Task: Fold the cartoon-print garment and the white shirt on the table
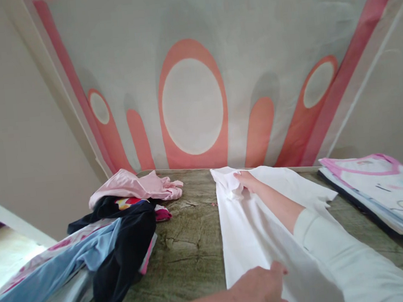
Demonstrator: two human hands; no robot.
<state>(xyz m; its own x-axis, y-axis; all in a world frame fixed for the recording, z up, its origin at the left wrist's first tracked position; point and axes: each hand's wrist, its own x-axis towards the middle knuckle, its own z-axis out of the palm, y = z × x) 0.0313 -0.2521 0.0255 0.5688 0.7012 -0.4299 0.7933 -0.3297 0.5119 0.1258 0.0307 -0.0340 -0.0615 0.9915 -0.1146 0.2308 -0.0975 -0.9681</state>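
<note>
A white shirt (pixel 244 241) lies partly folded on the wood-patterned tabletop, its left edge straight and a short sleeve spread to the right. My right hand (pixel 248 180) reaches to the shirt's far end and grips a bunched bit of the cloth there. Nearer to me, my left hand (pixel 258 291) is low over the shirt's near part. Its thumb and forefinger are apart, and the other fingers are partly hidden by the hand itself and the frame edge. Whether it touches the cloth is hard to see.
A loose heap of clothes, with a pink garment (pixel 134 185), a black one (pixel 125 251) and a light blue one (pixel 70 261), lies at the left. On the right sits a stack of folded shirts (pixel 377 187). A patterned panel (pixel 198 160) rises behind the wooden tabletop (pixel 190 232).
</note>
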